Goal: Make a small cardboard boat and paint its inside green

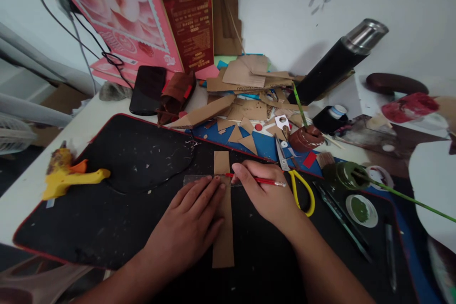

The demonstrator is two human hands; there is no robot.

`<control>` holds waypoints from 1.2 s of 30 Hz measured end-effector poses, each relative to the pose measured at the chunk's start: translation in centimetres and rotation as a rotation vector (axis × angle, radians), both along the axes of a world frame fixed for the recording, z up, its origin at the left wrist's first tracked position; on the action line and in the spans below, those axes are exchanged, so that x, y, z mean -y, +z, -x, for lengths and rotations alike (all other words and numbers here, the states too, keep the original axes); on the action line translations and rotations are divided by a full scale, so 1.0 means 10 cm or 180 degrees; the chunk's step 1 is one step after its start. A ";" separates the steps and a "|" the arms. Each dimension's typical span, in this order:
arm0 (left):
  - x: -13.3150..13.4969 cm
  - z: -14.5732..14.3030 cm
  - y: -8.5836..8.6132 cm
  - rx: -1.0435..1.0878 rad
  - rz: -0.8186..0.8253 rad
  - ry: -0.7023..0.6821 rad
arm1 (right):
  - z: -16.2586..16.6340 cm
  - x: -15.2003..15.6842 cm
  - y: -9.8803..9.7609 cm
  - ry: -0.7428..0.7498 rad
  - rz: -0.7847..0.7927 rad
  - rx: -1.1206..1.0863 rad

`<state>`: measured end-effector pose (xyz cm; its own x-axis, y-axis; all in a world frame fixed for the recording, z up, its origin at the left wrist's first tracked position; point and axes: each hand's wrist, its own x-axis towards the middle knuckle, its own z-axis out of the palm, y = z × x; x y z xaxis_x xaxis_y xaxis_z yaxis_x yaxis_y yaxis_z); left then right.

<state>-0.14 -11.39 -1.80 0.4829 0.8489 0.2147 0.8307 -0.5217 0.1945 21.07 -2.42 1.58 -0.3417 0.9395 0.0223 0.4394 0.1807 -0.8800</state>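
A narrow strip of brown cardboard (223,249) lies lengthwise away from me on the black mat. Across its upper part rests a clear ruler (190,179). My left hand (188,221) lies flat on the ruler and the strip, its fingers stretched out and pressing down. In my right hand (270,192) is a red pencil (265,181), pinched between thumb and fingers. The pencil's point touches the strip at the ruler's edge, just beyond my left fingertips. Much of the ruler is hidden under both hands.
A yellow glue gun (67,175) sits at left, its cord looping across the mat (135,228). Yellow-handled scissors (302,192), pens and paint jars (344,175) stand at right. Cardboard scraps (249,109), a phone (147,90) and a black flask (327,66) are behind.
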 end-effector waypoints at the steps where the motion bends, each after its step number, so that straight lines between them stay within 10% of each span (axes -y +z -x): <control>1: 0.00 0.00 0.00 0.0009 -0.0007 0.0009 | -0.01 -0.01 0.00 -0.0012 -0.0026 0.0013; 23: 0.07 0.07 0.03 0.0241 -0.0431 -0.0107 | -0.05 -0.06 -0.09 -0.0498 -0.0264 -0.0372; 36: -0.17 0.20 -0.05 0.0840 0.0367 0.0341 | -0.11 -0.14 -0.16 -0.0681 -0.0564 -0.0655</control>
<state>-2.13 -9.71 -2.29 0.3298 0.9180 0.2201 0.7926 -0.3959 0.4637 22.21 -1.01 -0.04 -0.1088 0.9647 0.2396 0.3004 0.2617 -0.9172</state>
